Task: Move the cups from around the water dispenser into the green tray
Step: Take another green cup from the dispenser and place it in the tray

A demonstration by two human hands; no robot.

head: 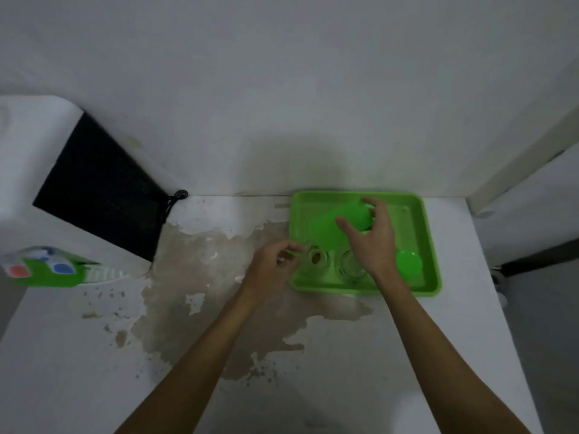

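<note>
Green tray (430,270) on white bench (344,355), far right, back edge close to wall (282,89).

R hand (372,236) over tray, grip clamped on big green cup (341,219): thumb on near side, fingers over far side. Cup tilted, almost lying, above tray floor; can't tell if touching it.

L hand (272,266) at tray's left edge, fingers curled tog. at handle of clear glass cup (318,256). Looks pinched on handle, but blurred, so can't tell for sure. Glass cup upright inside tray, near-left corner.

Second clear glass (352,264) upright in tray, just R of first, partly hidden by R wrist. Small green cup (409,263) in tray's near-right part, beside R wrist, apart from glasses.

Water dispenser (37,170) at far left: white body, dark side panel (100,186), black cord (177,197) at its base by wall. Green tap panel w/ red + blue taps (40,267) lower left. Well apart from tray.

Bench surface peeling, brownish patch (219,308) from dispenser base to near tray.

Both forearms bare, entering from bottom.
</note>
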